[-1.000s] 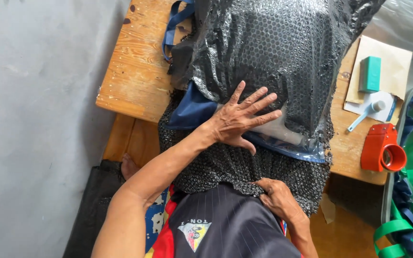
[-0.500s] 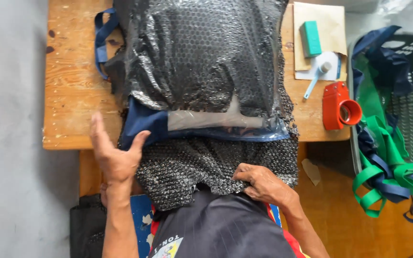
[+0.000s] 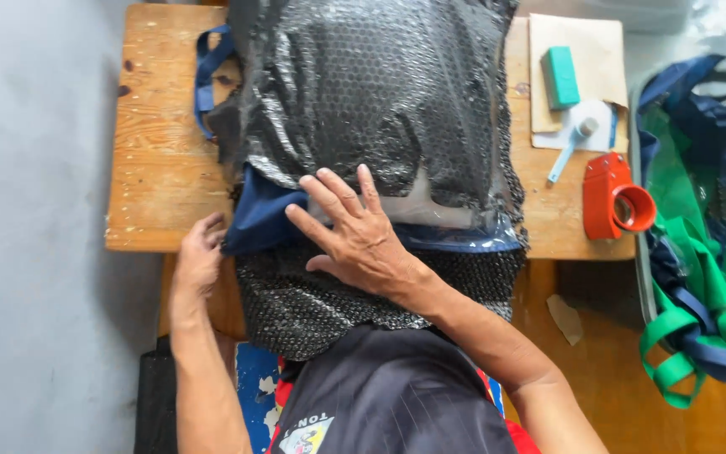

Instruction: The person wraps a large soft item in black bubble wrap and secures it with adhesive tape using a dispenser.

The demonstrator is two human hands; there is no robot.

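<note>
My right grip (image 3: 361,237) lies flat and open-fingered on the bubble-wrapped bundle (image 3: 371,109), which rests on the wooden worktop (image 3: 157,160). My left grip (image 3: 199,259) curls loosely at the bundle's lower left corner, holding nothing firmly that I can tell.

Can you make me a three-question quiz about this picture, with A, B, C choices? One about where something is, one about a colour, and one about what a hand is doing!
1. Where is the orange tape dispenser?
A. On the floor
B. On the wooden table, right of the bubble wrap
C. In the person's hand

2. What colour is the small block on the brown paper?
A. Teal green
B. Yellow
C. Pink

3. What is the right hand doing?
A. Gripping the dispenser
B. Hanging in the air
C. Pressing flat, fingers spread, on the wrapped bundle

Answers: 1 B, it sits near the table's right edge. 2 A, the block looks teal. 3 C, the palm lies on the wrap, while the left hand touches the navy bag at the table edge.
</note>
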